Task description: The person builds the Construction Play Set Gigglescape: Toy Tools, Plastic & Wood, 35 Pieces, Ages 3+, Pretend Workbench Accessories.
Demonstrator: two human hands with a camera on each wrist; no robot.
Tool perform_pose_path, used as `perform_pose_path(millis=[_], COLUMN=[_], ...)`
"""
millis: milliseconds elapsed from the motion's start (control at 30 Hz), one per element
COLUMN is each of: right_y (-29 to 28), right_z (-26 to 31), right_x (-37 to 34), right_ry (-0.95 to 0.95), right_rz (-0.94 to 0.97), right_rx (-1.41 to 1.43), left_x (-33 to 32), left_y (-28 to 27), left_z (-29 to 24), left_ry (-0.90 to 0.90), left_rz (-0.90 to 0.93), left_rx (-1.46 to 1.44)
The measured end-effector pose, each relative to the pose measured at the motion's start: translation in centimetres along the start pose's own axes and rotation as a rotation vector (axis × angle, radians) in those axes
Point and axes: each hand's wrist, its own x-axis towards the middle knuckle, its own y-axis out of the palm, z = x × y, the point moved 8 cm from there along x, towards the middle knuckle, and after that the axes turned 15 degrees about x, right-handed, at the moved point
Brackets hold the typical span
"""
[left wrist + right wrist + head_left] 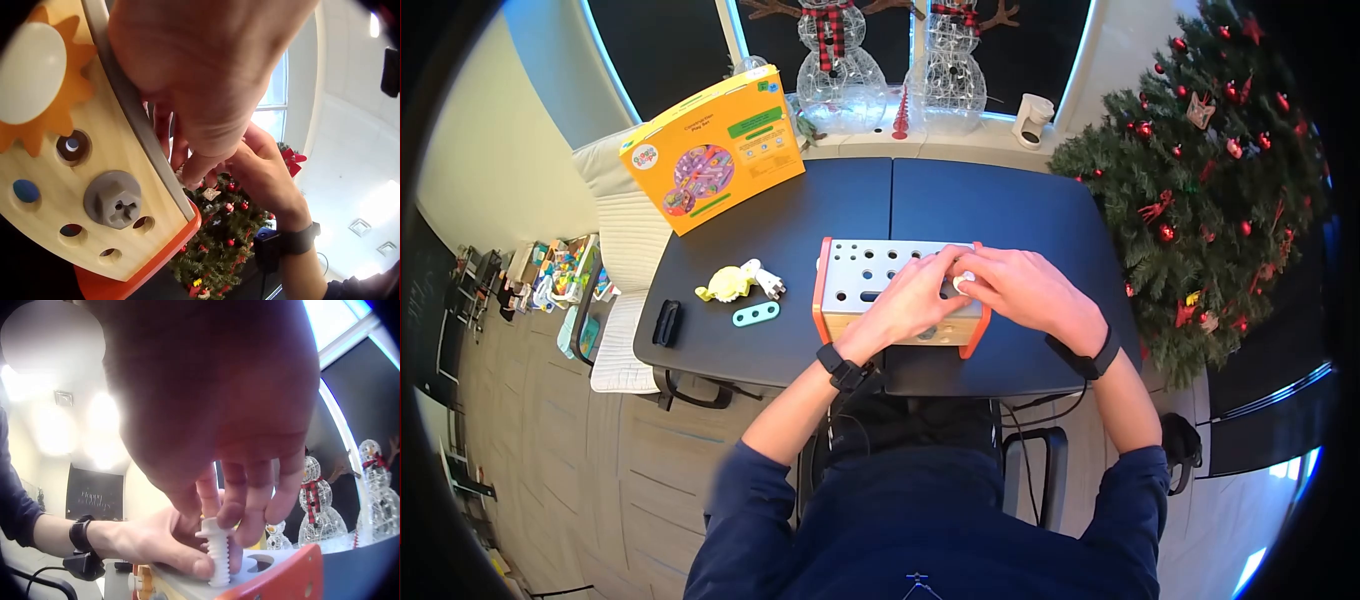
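A toy workbench (840, 275) with a grey holed top and orange-red ends stands on the dark table in front of the person. At its right end, a white plastic bolt (219, 556) with a ridged shank stands upright on the top. The left hand (915, 300) pinches the shank low down, its thumb in front and a finger behind. From above, the right hand (1035, 290) holds the bolt's head between thumb and fingers. On the wooden front, the left wrist view shows an orange gear (81, 69) and a grey nut (115, 203).
Left of the workbench lie a pale yellow and white toy (735, 282), a teal strip with holes (756, 314) and a black case (667, 323). A yellow box (715, 150) stands at the back left. A decorated tree (1200, 170) is beside the table's right edge.
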Motion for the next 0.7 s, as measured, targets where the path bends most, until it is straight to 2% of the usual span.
perform_pose_path(millis=[133,200,300,433,500,633,700], right_y=[-0.5,-0.6,-0.6,-0.3,-0.1,0.3,1.2], right_z=[0.0,0.0,-0.2,0.0,0.0,-0.3,-1.2], right_x=[-0.7,-0.7,-0.6,-0.3,0.0,0.5,0.8], right_ry=[-0.057,-0.047,0.014,0.103,0.093,0.089,0.147], right_rz=[0.019,0.011,0.047,0.128,0.100,0.041,0.072], right_rx=[0.011,0.036,0.005,-0.060,-0.084,-0.169,-0.262], left_x=[-0.1,-0.2,-0.1,-0.2,-0.1,0.2,0.2], left_y=[0.0,-0.3,0.5,0.1,-0.1,0.4,0.4], left_z=[0.1,-0.3,0.3,0.5,0.6,0.4,0.1], left_ry=[-0.019,-0.055,-0.012,0.002,0.035,0.020,0.017], left_rz=[0.039,0.092,0.133,0.108,0.071,0.093,0.106], left_rx=[-0.044,-0.017,-0.167,-0.201,-0.208,-0.139,-0.063])
